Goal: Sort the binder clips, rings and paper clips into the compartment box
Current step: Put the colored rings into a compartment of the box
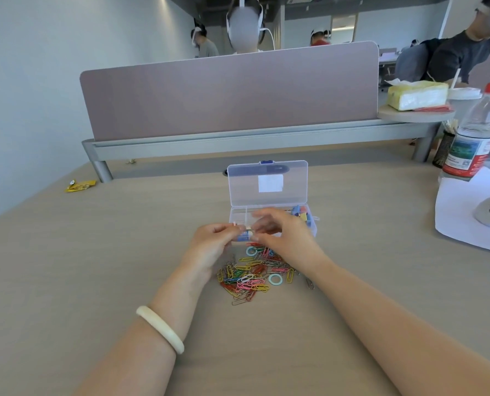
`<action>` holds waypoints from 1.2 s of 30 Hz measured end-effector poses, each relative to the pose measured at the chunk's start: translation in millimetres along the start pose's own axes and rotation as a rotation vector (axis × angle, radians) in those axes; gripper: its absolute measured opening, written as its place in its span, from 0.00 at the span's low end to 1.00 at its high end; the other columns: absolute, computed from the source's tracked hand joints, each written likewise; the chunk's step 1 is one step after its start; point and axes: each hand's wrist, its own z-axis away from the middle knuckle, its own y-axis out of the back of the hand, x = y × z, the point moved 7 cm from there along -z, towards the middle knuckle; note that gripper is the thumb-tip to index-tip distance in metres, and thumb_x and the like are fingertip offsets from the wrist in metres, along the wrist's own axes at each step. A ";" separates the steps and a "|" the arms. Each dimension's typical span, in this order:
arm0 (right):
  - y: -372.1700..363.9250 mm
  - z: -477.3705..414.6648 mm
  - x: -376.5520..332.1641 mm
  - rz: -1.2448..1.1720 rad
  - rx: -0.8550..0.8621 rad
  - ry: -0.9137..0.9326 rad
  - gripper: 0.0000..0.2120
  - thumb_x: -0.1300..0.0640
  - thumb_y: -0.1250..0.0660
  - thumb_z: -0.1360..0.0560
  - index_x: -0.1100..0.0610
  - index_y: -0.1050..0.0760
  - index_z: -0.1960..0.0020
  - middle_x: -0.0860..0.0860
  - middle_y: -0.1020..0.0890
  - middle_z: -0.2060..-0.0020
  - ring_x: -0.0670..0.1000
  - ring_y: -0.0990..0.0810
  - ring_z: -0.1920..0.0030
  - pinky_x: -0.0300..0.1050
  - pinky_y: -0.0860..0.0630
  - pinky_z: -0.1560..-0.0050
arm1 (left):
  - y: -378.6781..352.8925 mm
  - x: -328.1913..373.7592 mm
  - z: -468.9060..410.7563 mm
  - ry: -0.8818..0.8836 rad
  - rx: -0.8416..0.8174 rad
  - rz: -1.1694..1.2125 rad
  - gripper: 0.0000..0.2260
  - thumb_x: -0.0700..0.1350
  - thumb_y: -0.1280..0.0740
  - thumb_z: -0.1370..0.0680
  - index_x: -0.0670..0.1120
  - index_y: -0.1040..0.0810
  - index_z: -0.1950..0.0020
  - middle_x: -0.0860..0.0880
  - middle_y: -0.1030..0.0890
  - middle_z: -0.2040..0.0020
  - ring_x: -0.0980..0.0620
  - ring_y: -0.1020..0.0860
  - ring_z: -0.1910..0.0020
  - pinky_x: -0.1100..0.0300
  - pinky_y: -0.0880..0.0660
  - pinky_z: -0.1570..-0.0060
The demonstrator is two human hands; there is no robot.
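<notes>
A: Entry one, the hands?

B: The left hand (214,242) is pinching a small piece (248,228) between thumb and fingertips, just over the near edge of the compartment box (266,172). The right hand (284,238) is meeting it there, but is showing blurred (gripping or only touching, I cannot tell).

A: Stock?

B: Binder clips (302,215) are lying in the right-hand compartment. Paper clips (249,277) are lying heaped on the table (95,252) between the wrists, with rings (274,279) among them.

A: Step?

B: Probably one piece is being readied for the box. Next, it is needing a short carry to the matching compartment, then a release.

A: Writing?

B: The lid's white label (270,183) is showing nothing legible. The bottle (476,132) is carrying a red label, too small to read.
</notes>
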 end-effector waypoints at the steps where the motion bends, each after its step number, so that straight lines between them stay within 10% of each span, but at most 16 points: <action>1: -2.6 -2.0 -0.5 0.195 -0.023 0.039 0.12 0.57 0.28 0.31 0.54 0.21 0.48 0.49 0.20 0.55 0.46 0.22 0.54 0.43 0.27 0.43 | 5.7 2.3 0.0 -0.021 0.057 -0.025 0.04 0.45 0.28 0.30 0.46 0.19 0.64 0.54 0.30 0.76 0.56 0.35 0.74 0.64 0.37 0.72; 5: -26.7 -6.4 -2.0 0.771 -0.189 0.126 0.09 0.47 0.32 0.30 0.48 0.20 0.52 0.49 0.22 0.51 0.53 0.28 0.45 0.51 0.34 0.41 | 11.4 6.6 3.0 -0.050 0.110 -0.013 0.04 0.45 0.28 0.31 0.48 0.20 0.65 0.52 0.26 0.71 0.55 0.32 0.70 0.63 0.35 0.68; 15: -29.1 -6.4 -1.3 0.973 -0.261 0.104 0.12 0.49 0.38 0.25 0.56 0.23 0.48 0.53 0.24 0.45 0.55 0.30 0.41 0.54 0.35 0.42 | 3.1 8.9 5.0 -0.100 0.069 -0.089 0.05 0.44 0.29 0.29 0.43 0.19 0.59 0.58 0.29 0.82 0.63 0.32 0.79 0.73 0.35 0.76; 23: -6.5 -0.6 -1.7 0.626 -0.191 0.089 0.06 0.56 0.36 0.26 0.52 0.26 0.62 0.48 0.23 0.57 0.49 0.26 0.53 0.50 0.29 0.45 | -2.5 8.1 4.9 -0.103 0.002 -0.132 0.08 0.45 0.29 0.29 0.48 0.22 0.68 0.58 0.30 0.84 0.63 0.33 0.77 0.72 0.36 0.76; 30: 9.7 3.7 7.0 0.026 -0.141 -0.166 0.07 0.55 0.39 0.22 0.51 0.28 0.60 0.46 0.22 0.63 0.37 0.25 0.65 0.26 0.33 0.65 | -9.8 2.5 3.4 -0.073 -0.051 -0.142 0.08 0.46 0.29 0.30 0.45 0.21 0.67 0.56 0.33 0.83 0.58 0.37 0.80 0.71 0.41 0.81; 36: 4.7 3.3 12.7 -0.325 -0.180 -0.234 0.09 0.58 0.40 0.22 0.54 0.25 0.58 0.50 0.21 0.66 0.39 0.26 0.68 0.32 0.32 0.62 | -11.5 1.2 0.8 -0.100 -0.077 -0.077 0.08 0.48 0.28 0.31 0.42 0.18 0.62 0.53 0.31 0.75 0.55 0.36 0.73 0.62 0.39 0.70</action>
